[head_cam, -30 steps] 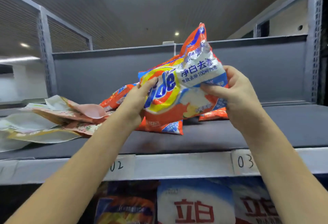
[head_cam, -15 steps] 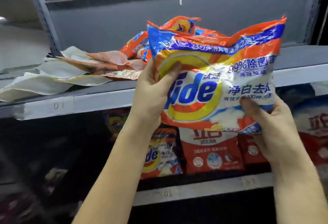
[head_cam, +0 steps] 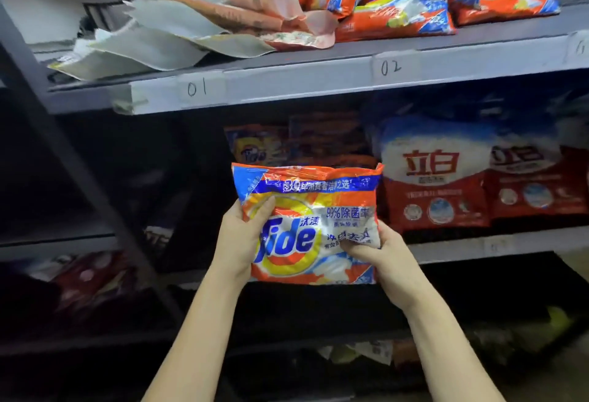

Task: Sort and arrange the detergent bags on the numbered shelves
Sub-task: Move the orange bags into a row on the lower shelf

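Left hand (head_cam: 242, 236) and right hand (head_cam: 379, 250) both pinch the Tide bag (head_cam: 310, 226) by its sides, upright, in front of the middle shelf (head_cam: 446, 247), left of the red-white bags (head_cam: 436, 175). Risk: soft bag sags or slumps over if pushed in crooked beside the shelved Tide bag (head_cam: 255, 148).

Tide bag (head_cam: 314, 232): glossy, crinkled plastic film
Red bags (head_cam: 436, 184): shiny plastic
Top-shelf orange bags (head_cam: 395, 17): glossy, wrinkled plastic
Flat pouches (head_cam: 165, 35): matt, paper-like
Shelf (head_cam: 287, 82): matt grey painted metal
Labels (head_cam: 197, 89): matt paper
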### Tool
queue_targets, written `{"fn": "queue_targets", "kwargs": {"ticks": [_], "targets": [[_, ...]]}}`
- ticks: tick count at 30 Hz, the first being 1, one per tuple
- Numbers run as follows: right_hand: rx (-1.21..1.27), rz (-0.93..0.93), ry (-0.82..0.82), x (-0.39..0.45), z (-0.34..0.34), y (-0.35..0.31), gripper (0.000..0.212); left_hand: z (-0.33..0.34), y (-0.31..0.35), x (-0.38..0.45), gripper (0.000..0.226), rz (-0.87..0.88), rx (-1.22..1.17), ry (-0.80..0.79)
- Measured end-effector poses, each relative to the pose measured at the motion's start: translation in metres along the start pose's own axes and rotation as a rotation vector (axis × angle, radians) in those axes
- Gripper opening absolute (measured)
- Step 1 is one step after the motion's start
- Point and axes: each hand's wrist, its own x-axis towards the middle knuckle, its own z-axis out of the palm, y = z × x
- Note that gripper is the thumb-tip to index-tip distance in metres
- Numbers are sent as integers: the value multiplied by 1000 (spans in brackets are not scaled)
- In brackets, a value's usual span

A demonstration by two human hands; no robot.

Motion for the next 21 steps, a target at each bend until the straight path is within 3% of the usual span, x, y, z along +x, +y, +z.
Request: {"fn": "queue_targets", "kwargs": {"ticks": [5,6,9,15,21], "targets": [[-75,134,-26,43,39,40,28,-48,-31,38,8,-30,53,147],[-96,149,-23,53,46,43,33,-54,-34,46,9,-40,53,167],[-166,204,14,90,65,47,81,-73,-43,84,6,-41,24,226],[-219,90,-29,182,94,54,56,-101,-49,163,6,-32,18,216],[-214,71,85,244,124,79,57,-125,-64,224,11,-44,59,194]]}}
